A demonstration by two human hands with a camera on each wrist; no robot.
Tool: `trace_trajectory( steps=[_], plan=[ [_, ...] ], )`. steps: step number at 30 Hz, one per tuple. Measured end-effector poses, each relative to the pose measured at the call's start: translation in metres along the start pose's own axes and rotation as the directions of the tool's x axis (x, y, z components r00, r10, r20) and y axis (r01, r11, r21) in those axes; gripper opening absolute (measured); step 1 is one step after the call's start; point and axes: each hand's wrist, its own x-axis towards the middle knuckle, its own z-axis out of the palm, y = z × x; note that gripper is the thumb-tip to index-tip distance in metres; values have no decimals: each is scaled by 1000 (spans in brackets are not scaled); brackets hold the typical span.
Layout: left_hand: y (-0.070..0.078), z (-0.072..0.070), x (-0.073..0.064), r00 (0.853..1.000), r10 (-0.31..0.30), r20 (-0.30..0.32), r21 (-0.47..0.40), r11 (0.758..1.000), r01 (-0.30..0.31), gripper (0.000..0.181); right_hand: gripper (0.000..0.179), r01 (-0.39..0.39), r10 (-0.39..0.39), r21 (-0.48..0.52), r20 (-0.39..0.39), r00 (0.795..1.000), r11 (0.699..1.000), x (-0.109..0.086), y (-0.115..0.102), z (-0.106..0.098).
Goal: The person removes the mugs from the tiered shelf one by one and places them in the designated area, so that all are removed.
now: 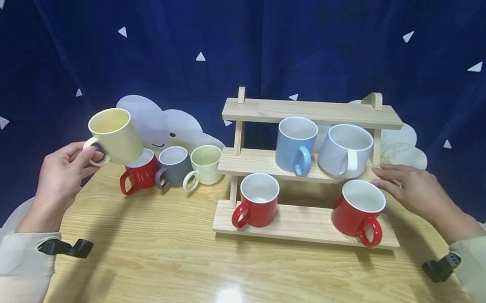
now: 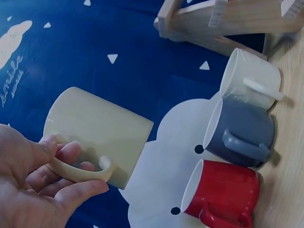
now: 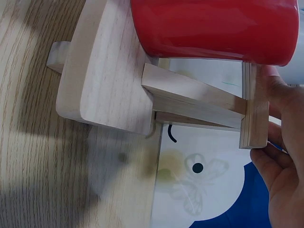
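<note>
My left hand (image 1: pixel 64 176) grips a pale yellow mug (image 1: pixel 123 140) by its handle, held up in the air at the left. In the left wrist view the fingers curl through the handle of the tilted mug (image 2: pixel 102 128). My right hand (image 1: pixel 418 192) holds the right end of the middle board of a wooden three-tier rack (image 1: pixel 265 164). The right wrist view shows thumb and fingers about that board's end (image 3: pixel 254 123). A light blue mug (image 1: pixel 294 143) and a white mug (image 1: pixel 343 154) stand on the middle tier, two red mugs (image 1: pixel 261 202) on the bottom tier.
Left of the rack, on the wood-grain table (image 1: pixel 186 269), stand a red mug (image 1: pixel 141 172), a grey mug (image 1: pixel 173 167) and a pale green mug (image 1: pixel 206 164) in a row. A dark blue curtain (image 1: pixel 174 13) with white triangles and clouds hangs behind.
</note>
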Motion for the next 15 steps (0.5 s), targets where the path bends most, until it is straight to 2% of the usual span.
trace_trajectory(
  steps=[9,15],
  plan=[
    [-9,-8,6,997,-58,-48,-30,998,57,23,41,3,-3,4,-8,1000,1000,0,0,1],
    [-15,-13,9,989,-111,-95,-19,994,109,25,41,5,-5,3,-14,1000,1000,0,0,1]
  ],
)
